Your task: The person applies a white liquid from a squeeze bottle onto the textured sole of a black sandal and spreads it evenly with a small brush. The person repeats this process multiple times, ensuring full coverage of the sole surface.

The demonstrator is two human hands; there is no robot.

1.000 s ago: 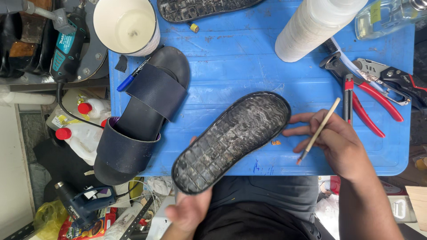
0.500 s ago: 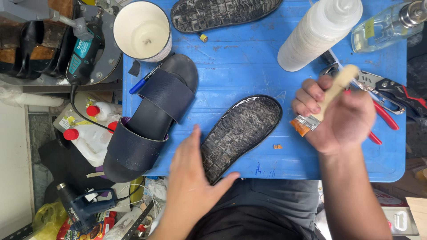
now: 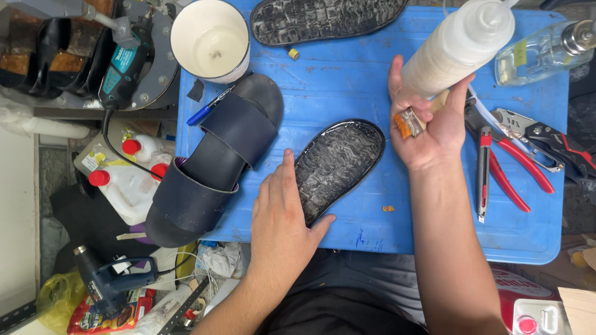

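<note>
A black sole (image 3: 338, 162) with a glossy, glue-smeared textured face lies on the blue table (image 3: 347, 80). My left hand (image 3: 282, 214) presses flat on its near end, thumb along the sole's edge. My right hand (image 3: 428, 121) is raised above the table, holding a small brush (image 3: 412, 121) with an orange ferrule against the palm while its fingers close around a white squeeze bottle (image 3: 456, 46). A dark blue two-strap sandal (image 3: 211, 164) lies left of the sole, overhanging the table's edge.
A white cup (image 3: 210, 40) and a second black sole (image 3: 326, 18) sit at the far edge. Red-handled pliers (image 3: 500, 164), other cutters (image 3: 546, 139) and a clear glass bottle (image 3: 543, 49) lie right. A blue pen (image 3: 208, 107) rests by the sandal. Tools and bottles clutter the floor left.
My left hand moved up and settled flat on the sole. My right hand lifted the brush off the sole, swung right and took hold of the white squeeze bottle.
</note>
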